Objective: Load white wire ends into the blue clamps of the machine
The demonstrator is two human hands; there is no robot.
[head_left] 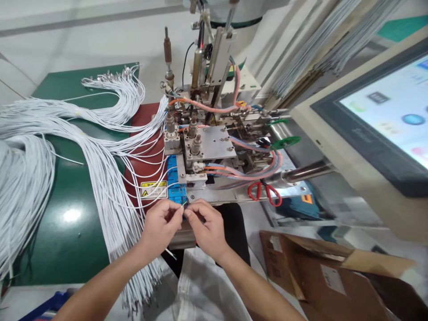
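Note:
At the front of the machine, my left hand (162, 225) pinches the end of a white cable, where thin coloured wires (183, 204) show at the fingertips. My right hand (207, 226) is closed in a pinch just beside it, fingertips almost touching the left ones. Whatever sits between the right fingers is too small to make out. Right behind both hands is a row of blue fixture blocks (174, 192), with several white cables (133, 151) running into it from the left. A bundle of white cables (107, 209) hangs over the table edge beside my left forearm.
The metal machine (214, 142) with orange and blue air hoses stands ahead. Red-handled scissors (264, 191) and a green-flanged spool (282, 133) lie to its right. A touchscreen panel (388, 107) leans in at right, above a cardboard box (321, 272). A green table (70, 227) is left.

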